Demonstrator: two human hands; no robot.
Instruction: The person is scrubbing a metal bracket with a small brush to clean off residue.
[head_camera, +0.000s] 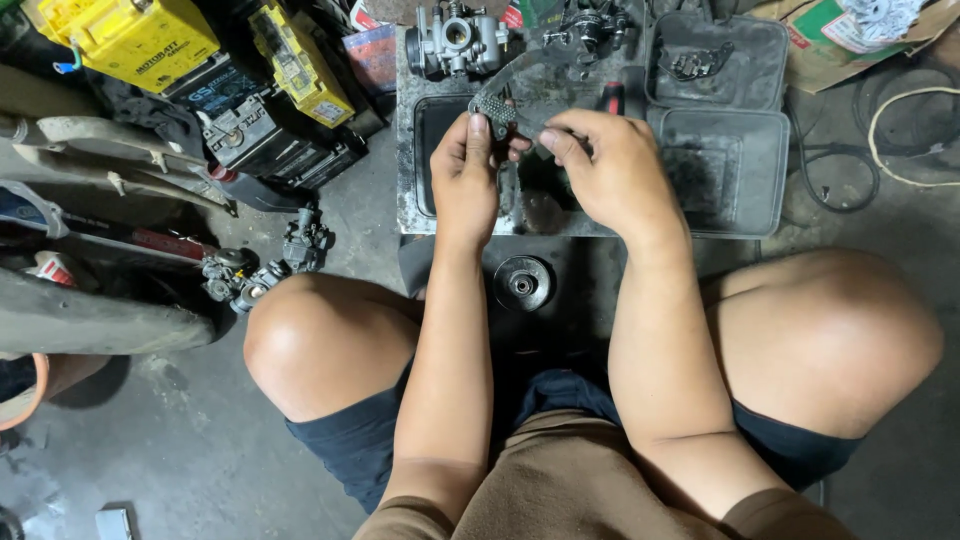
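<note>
I sit on the floor with both forearms stretched out between my knees. My left hand (466, 175) pinches a small dark textured part (492, 107) by its lower edge, thumb on top. My right hand (610, 170) grips the other side of the same part, fingers curled around it and hiding its right end. Both hands hover over a grimy grey tray (420, 215) on the floor. A silver carburettor (458, 40) stands at the tray's far edge, just beyond my left hand.
A black tray (725, 170) and a lid with small parts (715, 60) lie to the right. Yellow and black batteries (200, 70) crowd the far left. A carburettor body (265, 262) lies by my left knee. A round pulley-like piece (523, 283) rests between my arms. Cables (900, 130) coil at right.
</note>
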